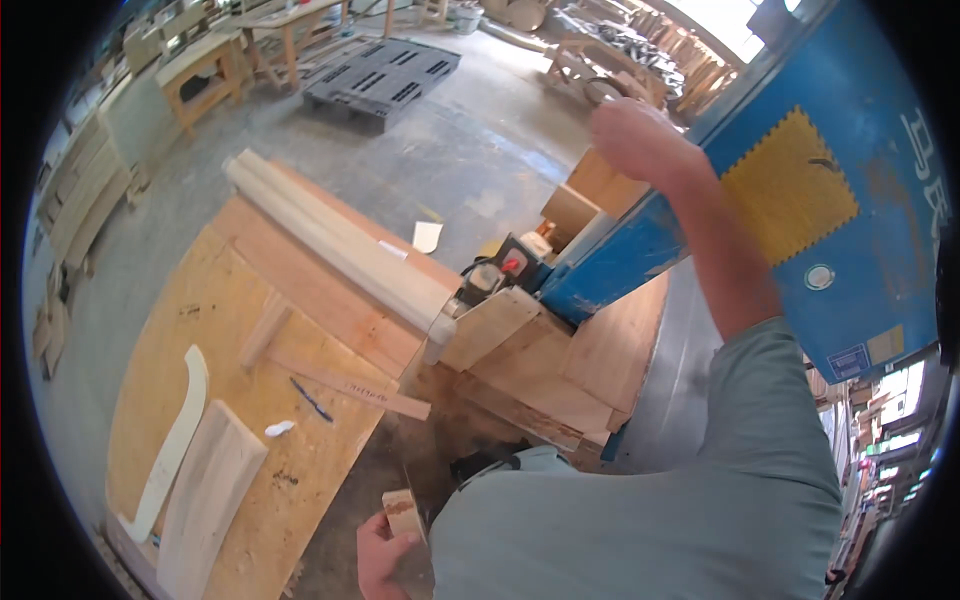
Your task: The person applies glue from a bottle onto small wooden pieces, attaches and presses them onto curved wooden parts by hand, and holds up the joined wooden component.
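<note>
Low in the view, beside my body, my left hand (382, 560) is closed round a small wooden block (404, 514), its thumb against the near face. My right arm stretches up across a large blue machine (745, 140). At its end my right hand (645, 142) is curled at the machine's far edge, and what its fingers grip is hidden. Below that hand are wooden boxes (575, 215) and a switch box with a red knob (512, 262) fixed near the machine. A yellow patch with a toothed edge (790, 185) covers part of the blue housing.
At left a plywood-topped table (300, 480) carries a curved pale template (178, 440), a plank (212, 490), a T-shaped wooden piece (330, 380), a blue pen (312, 400) and long boards (330, 235). Beyond stand a grey pallet (385, 75) and workbenches (205, 75). Wooden panels (535, 370) enclose the machine's base.
</note>
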Action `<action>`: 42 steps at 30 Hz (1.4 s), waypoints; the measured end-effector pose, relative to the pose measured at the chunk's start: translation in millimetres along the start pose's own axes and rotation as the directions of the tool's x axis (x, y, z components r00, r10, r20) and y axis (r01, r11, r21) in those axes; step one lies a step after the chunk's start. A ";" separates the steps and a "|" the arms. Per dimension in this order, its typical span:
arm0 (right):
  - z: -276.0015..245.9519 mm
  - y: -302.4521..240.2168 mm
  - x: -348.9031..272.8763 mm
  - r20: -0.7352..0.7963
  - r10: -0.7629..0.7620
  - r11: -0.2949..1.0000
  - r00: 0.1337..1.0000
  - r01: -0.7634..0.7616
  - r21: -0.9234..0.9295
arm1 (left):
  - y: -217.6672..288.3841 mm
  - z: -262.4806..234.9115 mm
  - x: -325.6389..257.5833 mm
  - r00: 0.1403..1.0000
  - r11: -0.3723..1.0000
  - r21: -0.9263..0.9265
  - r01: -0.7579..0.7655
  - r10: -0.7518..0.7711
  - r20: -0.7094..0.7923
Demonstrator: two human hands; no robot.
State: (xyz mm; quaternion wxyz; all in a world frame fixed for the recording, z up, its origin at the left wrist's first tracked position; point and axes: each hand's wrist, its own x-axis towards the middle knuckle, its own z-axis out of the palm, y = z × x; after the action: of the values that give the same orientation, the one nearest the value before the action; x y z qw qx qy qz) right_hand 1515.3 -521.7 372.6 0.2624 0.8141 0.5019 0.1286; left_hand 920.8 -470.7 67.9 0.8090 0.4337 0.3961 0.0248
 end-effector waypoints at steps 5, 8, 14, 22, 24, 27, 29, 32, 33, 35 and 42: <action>-2.2 -22.6 -1.1 0.201 0.140 0.964 0.969 -0.180 0.196 | -6.4 -7.4 -9.0 1.000 0.997 -0.067 -0.028 0.027 -0.014; 13.7 -13.9 5.6 0.223 0.025 0.992 0.975 -0.052 0.117 | -7.7 -13.3 -12.1 1.000 0.997 -0.068 -0.025 0.025 -0.009; 27.1 -15.1 10.8 0.431 0.160 0.769 0.888 -0.386 0.510 | -22.6 -31.2 -12.1 0.988 0.996 0.053 -0.068 0.074 -0.132; -3.2 -83.8 -30.2 -0.062 0.223 0.930 0.973 -0.193 0.314 | -29.7 -39.7 -31.0 0.973 0.993 -0.068 -0.100 0.084 -0.213; -4.1 -127.7 -44.7 -0.037 0.119 0.922 0.992 -0.097 0.376 | -40.5 -46.0 -32.8 0.972 0.993 -0.064 -0.104 0.088 -0.219; 8.5 -208.2 -76.4 0.172 0.071 0.821 0.983 -0.156 0.549 | -59.4 -56.1 -31.5 0.971 0.991 -0.111 -0.079 0.051 -0.234; 52.3 -250.3 -99.5 0.328 0.083 0.777 0.941 -0.267 0.570 | -65.5 -55.2 -29.5 0.966 0.993 -0.099 -0.059 0.032 -0.258; 142.6 -331.7 -150.7 0.311 0.017 0.470 0.950 -0.282 0.836 | -64.5 -49.7 -24.0 0.959 0.998 -0.057 -0.016 -0.001 -0.284; 177.6 -363.1 -164.0 0.430 0.045 0.432 0.902 -0.406 0.805 | -61.2 -46.6 -18.2 0.956 0.999 -0.032 0.012 -0.021 -0.291; 273.7 -425.8 -197.4 0.487 0.060 0.377 0.872 -0.471 0.798 | -61.0 -48.4 -15.0 0.951 0.996 0.035 0.080 -0.066 -0.301; 555.6 -579.3 -246.5 0.656 0.371 0.098 0.658 -0.730 0.676 | -111.0 -163.1 -68.3 0.890 0.769 0.584 0.258 0.046 -0.454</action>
State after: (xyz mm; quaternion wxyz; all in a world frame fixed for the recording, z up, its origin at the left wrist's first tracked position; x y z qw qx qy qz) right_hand 1229.5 -697.7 -397.1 -0.2280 0.9456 0.0817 -0.2170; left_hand 732.2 -454.8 -20.5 0.5044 0.6379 0.5791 -0.0582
